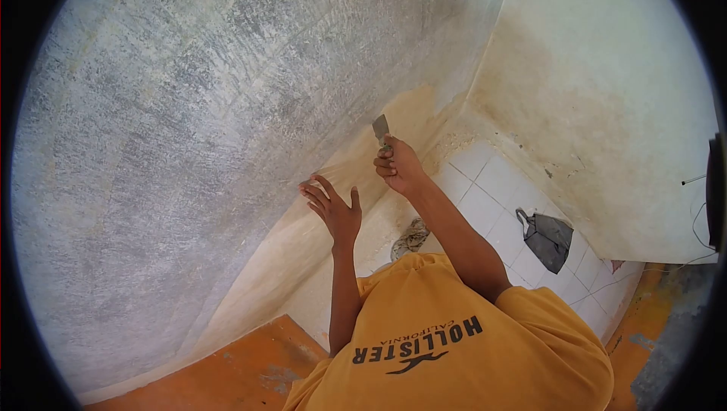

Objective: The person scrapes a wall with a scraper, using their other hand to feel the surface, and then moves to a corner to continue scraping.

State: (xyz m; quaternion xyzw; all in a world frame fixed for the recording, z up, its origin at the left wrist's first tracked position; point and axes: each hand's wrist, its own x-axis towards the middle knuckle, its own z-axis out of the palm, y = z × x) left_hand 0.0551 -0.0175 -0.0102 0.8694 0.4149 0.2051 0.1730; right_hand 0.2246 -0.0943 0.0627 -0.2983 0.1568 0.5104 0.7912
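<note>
My right hand (399,166) is closed around the handle of a putty knife (381,126), its flat blade pointing up and lying close against the wall. Lower and to the left, my left hand (335,213) has its fingers spread, with the fingertips at the wall surface. The wall (189,123) is mottled grey over most of its area. Around the blade and along its lower part runs a smooth beige strip (413,108).
A dark grey bag (549,240) with a handle lies on the white tiled floor (473,195). Close to my body is a crumpled cloth-like bundle (411,238). A stained pale wall (591,108) meets the grey one at a corner. An orange surface (235,362) lies below left.
</note>
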